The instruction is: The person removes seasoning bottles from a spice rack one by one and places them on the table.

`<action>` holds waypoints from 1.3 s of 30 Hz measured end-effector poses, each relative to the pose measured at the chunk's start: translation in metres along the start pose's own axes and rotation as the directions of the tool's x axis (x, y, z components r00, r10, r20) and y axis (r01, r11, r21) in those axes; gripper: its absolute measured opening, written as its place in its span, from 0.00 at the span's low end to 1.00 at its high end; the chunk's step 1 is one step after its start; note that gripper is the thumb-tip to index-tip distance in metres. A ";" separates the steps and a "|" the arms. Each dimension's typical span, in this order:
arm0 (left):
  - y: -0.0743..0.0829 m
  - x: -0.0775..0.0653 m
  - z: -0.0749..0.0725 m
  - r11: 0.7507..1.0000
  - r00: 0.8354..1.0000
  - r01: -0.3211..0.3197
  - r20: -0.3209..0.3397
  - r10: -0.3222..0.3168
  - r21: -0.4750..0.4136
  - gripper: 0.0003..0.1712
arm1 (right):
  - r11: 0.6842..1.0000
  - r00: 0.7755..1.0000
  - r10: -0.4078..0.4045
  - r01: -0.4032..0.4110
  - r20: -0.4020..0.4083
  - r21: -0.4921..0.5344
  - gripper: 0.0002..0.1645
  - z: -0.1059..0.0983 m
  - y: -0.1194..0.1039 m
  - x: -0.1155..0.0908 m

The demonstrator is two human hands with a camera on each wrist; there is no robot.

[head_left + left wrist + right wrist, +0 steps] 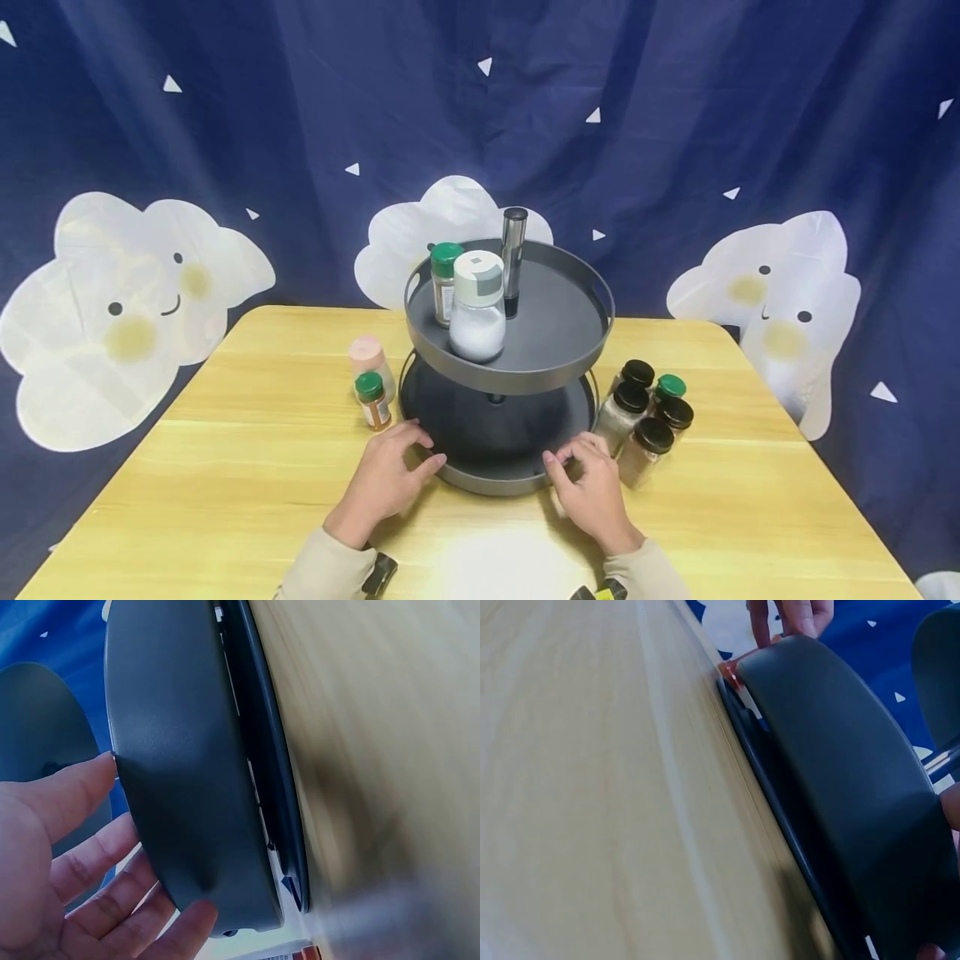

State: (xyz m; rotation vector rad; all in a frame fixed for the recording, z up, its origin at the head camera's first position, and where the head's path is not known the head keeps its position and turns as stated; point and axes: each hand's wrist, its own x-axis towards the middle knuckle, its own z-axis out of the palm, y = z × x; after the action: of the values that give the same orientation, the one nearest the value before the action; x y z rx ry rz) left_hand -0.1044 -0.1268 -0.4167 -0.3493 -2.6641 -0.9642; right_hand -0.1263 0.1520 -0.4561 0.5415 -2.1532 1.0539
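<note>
A dark grey two-tier round tray stand [495, 485] stands on the table with a chrome post [513, 250]. My left hand [386, 475] is at the lower tier's front-left rim, thumb and fingers curled over its edge. In the left wrist view the thumb tip meets the rim [180, 750] and the little finger lies against its outer side. My right hand [592, 487] holds the same rim at front right with thumb and bent fingers. On the upper tier stand a white-capped glass jar [478, 321] of white grains and a green-capped spice bottle [444, 287].
Left of the stand are a pink-capped jar [367, 358] and a green-capped spice bottle [375, 408]. Several black-capped jars [641, 458] and a green-capped bottle [669, 388] cluster close by my right hand. A blue curtain [637, 150] hangs behind the wooden table [247, 467].
</note>
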 end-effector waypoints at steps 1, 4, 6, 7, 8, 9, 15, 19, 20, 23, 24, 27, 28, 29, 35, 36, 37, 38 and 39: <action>0.000 0.000 0.000 1.000 1.000 0.001 0.004 -0.001 -0.002 0.10 | 1.000 1.000 -0.006 0.006 -0.004 0.002 0.16 0.000 0.001 -0.001; 0.000 0.002 -0.001 1.000 1.000 0.004 0.009 -0.004 -0.003 0.10 | 1.000 1.000 -0.019 0.019 -0.010 0.001 0.16 0.001 0.003 -0.002; 0.000 0.004 -0.004 1.000 1.000 0.001 -0.007 -0.001 0.003 0.11 | 1.000 1.000 -0.020 0.020 -0.011 0.002 0.16 0.001 0.005 -0.002; 0.001 0.005 -0.006 1.000 1.000 -0.012 -0.028 0.012 0.006 0.12 | 1.000 1.000 -0.023 0.023 -0.012 0.005 0.16 0.001 0.006 -0.002; 0.001 0.008 -0.010 0.999 0.997 -0.034 -0.062 0.034 0.007 0.12 | 1.000 1.000 -0.026 0.026 -0.014 0.009 0.16 0.001 0.006 -0.001; 0.002 0.010 -0.014 0.998 0.992 -0.062 -0.109 0.063 0.010 0.13 | 0.999 0.999 -0.030 0.030 -0.016 0.015 0.16 0.001 0.007 -0.001; 0.015 0.031 -0.044 0.974 0.887 -0.225 -0.406 0.220 0.035 0.17 | 0.998 0.999 -0.047 0.048 -0.021 0.033 0.16 0.003 0.009 -0.001; 0.031 0.048 -0.064 0.959 0.820 -0.285 -0.517 0.244 0.000 0.19 | 0.999 0.999 -0.038 0.039 -0.015 0.034 0.16 0.003 0.010 -0.001; 0.036 0.052 -0.068 0.956 0.810 -0.294 -0.532 0.246 -0.005 0.19 | 0.999 0.999 -0.037 0.037 -0.014 0.033 0.16 0.003 0.010 -0.001; 0.052 0.064 -0.075 0.953 0.801 -0.301 -0.548 0.241 -0.020 0.22 | 0.999 0.999 -0.030 0.030 -0.015 0.031 0.16 0.002 0.010 -0.002; 0.057 0.067 -0.077 0.954 0.805 -0.299 -0.544 0.237 -0.027 0.23 | 0.999 0.999 -0.028 0.029 -0.017 0.031 0.16 0.002 0.009 -0.002; 0.073 0.079 -0.080 0.952 0.814 -0.302 -0.532 0.233 -0.044 0.27 | 0.999 0.999 -0.028 0.029 -0.020 0.029 0.16 0.001 0.008 -0.001; 0.077 0.083 -0.080 0.951 0.816 -0.305 -0.528 0.235 -0.048 0.29 | 0.999 0.999 -0.028 0.029 -0.021 0.029 0.15 0.000 0.008 -0.001; 0.081 0.086 -0.080 0.951 0.818 -0.306 -0.524 0.236 -0.051 0.31 | 0.999 0.999 -0.028 0.029 -0.023 0.028 0.15 0.000 0.008 -0.001; 0.101 0.101 -0.076 0.968 0.863 -0.249 -0.462 0.203 -0.039 0.39 | 0.999 1.000 -0.026 0.026 -0.016 0.030 0.15 0.000 0.010 -0.002; 0.103 0.102 -0.075 0.972 0.874 -0.232 -0.447 0.190 -0.041 0.39 | 0.999 1.000 -0.025 0.025 -0.015 0.031 0.15 0.000 0.010 -0.002; 0.106 0.103 -0.074 0.976 0.884 -0.214 -0.434 0.175 -0.041 0.39 | 0.999 1.000 -0.026 0.026 -0.012 0.032 0.15 0.001 0.010 -0.002; 0.107 0.104 -0.073 0.980 0.891 -0.198 -0.423 0.164 -0.038 0.40 | 0.999 1.000 -0.027 0.027 -0.010 0.034 0.15 0.001 0.011 -0.002; 0.109 0.105 -0.072 0.983 0.897 -0.183 -0.414 0.154 -0.033 0.40 | 0.999 1.000 -0.029 0.029 -0.008 0.034 0.15 0.001 0.011 -0.002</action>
State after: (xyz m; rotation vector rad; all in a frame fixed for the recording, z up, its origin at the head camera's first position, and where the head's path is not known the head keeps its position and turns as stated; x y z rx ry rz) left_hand -0.1540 -0.0786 -0.2644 -0.3427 -2.1853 -0.9579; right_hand -0.1321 0.1574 -0.4642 0.5823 -2.1182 1.0773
